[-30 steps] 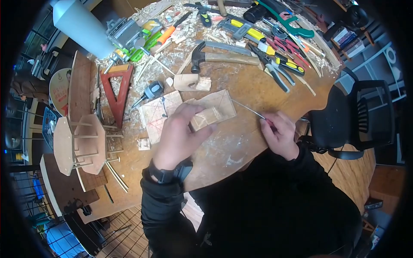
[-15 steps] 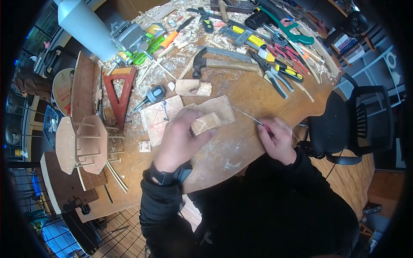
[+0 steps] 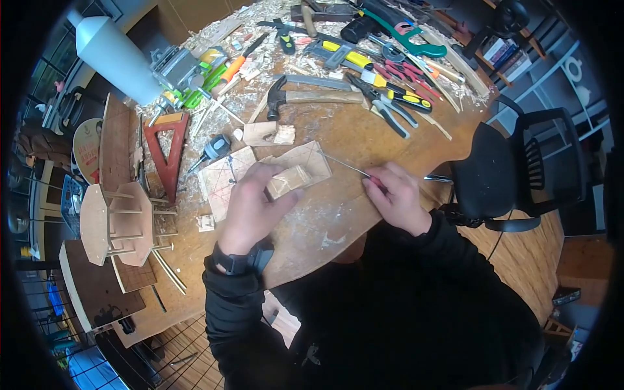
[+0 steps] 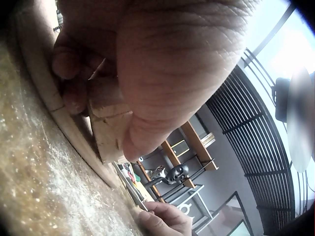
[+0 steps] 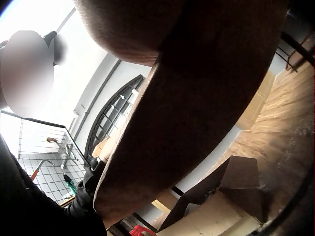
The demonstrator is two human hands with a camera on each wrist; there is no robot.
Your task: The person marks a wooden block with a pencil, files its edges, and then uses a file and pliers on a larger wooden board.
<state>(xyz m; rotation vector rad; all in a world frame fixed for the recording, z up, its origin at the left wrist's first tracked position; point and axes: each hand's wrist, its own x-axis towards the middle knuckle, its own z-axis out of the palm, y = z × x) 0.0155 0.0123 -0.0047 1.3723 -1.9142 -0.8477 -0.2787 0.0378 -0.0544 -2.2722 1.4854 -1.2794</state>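
Note:
My left hand (image 3: 249,209) grips a small pale wooden block (image 3: 290,181) between thumb and fingers. The block rests on a thin wooden board (image 3: 316,159) with pencil lines on it. In the left wrist view the thumb presses the near side of the block (image 4: 109,135), and the board's edge lies beneath. My right hand (image 3: 401,198) pinches the red handle of a slim tool with a thin metal shaft (image 3: 344,165). The shaft's tip reaches the board's right edge. The right wrist view shows mostly the table's underside, and the tool is hidden there.
Left of the board lie a marked wooden plate (image 3: 218,185) and a screwdriver (image 3: 211,151). Behind are a claw hammer (image 3: 312,97), pliers (image 3: 383,107) and wood shavings. A red set square (image 3: 166,156) and an octagonal wooden frame (image 3: 120,221) stand at left.
The head view has turned slightly, so the bench appears shifted left. Both hands keep their holds, and the tool's tip stays at the board's right edge.

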